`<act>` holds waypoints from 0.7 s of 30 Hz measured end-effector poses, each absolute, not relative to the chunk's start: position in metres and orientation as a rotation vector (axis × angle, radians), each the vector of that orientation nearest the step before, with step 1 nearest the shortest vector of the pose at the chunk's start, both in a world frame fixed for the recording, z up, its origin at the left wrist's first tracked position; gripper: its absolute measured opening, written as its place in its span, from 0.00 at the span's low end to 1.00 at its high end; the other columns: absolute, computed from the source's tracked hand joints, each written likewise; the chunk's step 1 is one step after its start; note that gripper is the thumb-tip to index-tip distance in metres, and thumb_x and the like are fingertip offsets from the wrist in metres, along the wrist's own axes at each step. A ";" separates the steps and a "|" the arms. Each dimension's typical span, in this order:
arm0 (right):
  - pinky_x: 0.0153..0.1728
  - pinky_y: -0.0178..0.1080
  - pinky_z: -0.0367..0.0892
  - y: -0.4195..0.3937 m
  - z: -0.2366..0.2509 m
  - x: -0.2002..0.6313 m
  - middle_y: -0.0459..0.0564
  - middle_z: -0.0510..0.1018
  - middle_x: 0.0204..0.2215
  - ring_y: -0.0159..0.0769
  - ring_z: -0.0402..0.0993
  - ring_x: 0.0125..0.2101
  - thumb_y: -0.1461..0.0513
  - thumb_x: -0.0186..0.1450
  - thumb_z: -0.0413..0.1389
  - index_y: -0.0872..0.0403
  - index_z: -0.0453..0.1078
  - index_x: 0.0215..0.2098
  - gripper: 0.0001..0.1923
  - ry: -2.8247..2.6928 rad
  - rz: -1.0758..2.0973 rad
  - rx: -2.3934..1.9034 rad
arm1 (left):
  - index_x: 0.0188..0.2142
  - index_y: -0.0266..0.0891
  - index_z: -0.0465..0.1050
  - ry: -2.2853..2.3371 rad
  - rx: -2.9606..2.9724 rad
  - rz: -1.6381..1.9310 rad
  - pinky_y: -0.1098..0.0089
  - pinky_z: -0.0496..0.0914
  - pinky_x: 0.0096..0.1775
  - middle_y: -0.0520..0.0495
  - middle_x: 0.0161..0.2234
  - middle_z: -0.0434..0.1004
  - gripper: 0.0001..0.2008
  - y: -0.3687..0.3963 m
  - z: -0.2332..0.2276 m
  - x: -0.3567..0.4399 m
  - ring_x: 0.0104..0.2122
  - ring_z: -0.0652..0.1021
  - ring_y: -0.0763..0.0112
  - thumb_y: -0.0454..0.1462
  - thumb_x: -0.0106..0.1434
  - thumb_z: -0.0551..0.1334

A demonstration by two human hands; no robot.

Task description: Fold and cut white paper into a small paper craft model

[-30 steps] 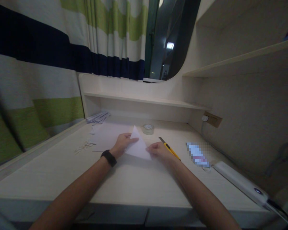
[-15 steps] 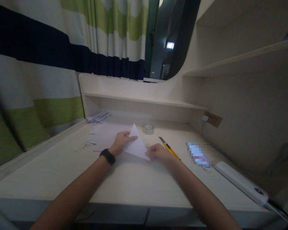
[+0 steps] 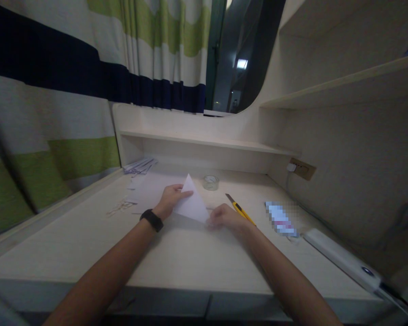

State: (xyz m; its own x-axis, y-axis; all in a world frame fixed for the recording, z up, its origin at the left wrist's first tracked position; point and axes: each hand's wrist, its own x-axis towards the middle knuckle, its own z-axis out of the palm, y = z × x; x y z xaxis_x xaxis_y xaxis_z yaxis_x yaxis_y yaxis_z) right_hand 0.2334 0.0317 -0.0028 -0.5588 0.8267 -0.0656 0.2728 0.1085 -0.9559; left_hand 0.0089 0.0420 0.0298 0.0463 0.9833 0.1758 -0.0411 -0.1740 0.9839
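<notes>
A white piece of paper [image 3: 192, 206], folded to a triangle with its tip pointing away from me, is held just over the desk. My left hand [image 3: 172, 199], with a black watch on the wrist, grips its left side, thumb on top. At the lower right corner of the paper, my right hand [image 3: 224, 216] has its fingers pinched together on the edge. A yellow utility knife [image 3: 241, 211] with its blade out lies just beyond my right hand. Behind the paper stands a roll of clear tape [image 3: 211, 183].
White sheets [image 3: 149, 185] lie at the back left, with a stack of paper strips [image 3: 140, 165] and a tangle of pale string [image 3: 121, 207] near them. On the right are a phone [image 3: 280, 219] and a white power strip [image 3: 343, 260]. A low shelf [image 3: 204, 142] runs along the back.
The paper and my left hand have shifted very slightly to the left. My right hand stays at the lower right corner, its fingertips a little blurred.
</notes>
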 end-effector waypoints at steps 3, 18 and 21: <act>0.18 0.29 0.61 0.033 -0.003 0.234 0.53 0.79 0.21 0.29 0.71 0.19 0.56 0.49 0.64 0.61 0.74 0.23 0.14 -1.860 1.459 -1.072 | 0.33 0.30 0.74 1.065 1.306 1.371 0.72 0.68 0.21 0.43 0.24 0.78 0.18 0.044 0.032 0.006 0.20 0.75 0.68 0.40 0.44 0.71; 0.26 0.33 0.64 0.041 -0.006 0.229 0.54 0.78 0.29 0.33 0.73 0.27 0.52 0.52 0.61 0.59 0.74 0.30 0.17 -1.438 1.301 -1.015 | 0.30 0.31 0.74 1.000 1.321 1.372 0.73 0.68 0.21 0.43 0.25 0.78 0.17 0.045 0.023 0.011 0.21 0.76 0.69 0.41 0.44 0.71; 0.24 0.33 0.60 0.030 -0.003 0.218 0.50 0.77 0.25 0.31 0.69 0.24 0.52 0.50 0.63 0.59 0.74 0.30 0.18 -1.411 1.319 -0.976 | 0.30 0.31 0.74 0.968 1.333 1.284 0.72 0.68 0.22 0.44 0.25 0.77 0.16 0.039 0.017 0.024 0.20 0.75 0.69 0.41 0.45 0.70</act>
State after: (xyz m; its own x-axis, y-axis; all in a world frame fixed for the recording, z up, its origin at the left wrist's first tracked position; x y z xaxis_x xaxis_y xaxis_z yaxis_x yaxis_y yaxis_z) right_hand 0.2182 0.0303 -0.0029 -0.2424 0.9637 0.1115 -0.0464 0.1033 -0.9936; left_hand 0.0237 0.0392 0.0165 0.1141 0.9764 0.1834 -0.0920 -0.1734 0.9805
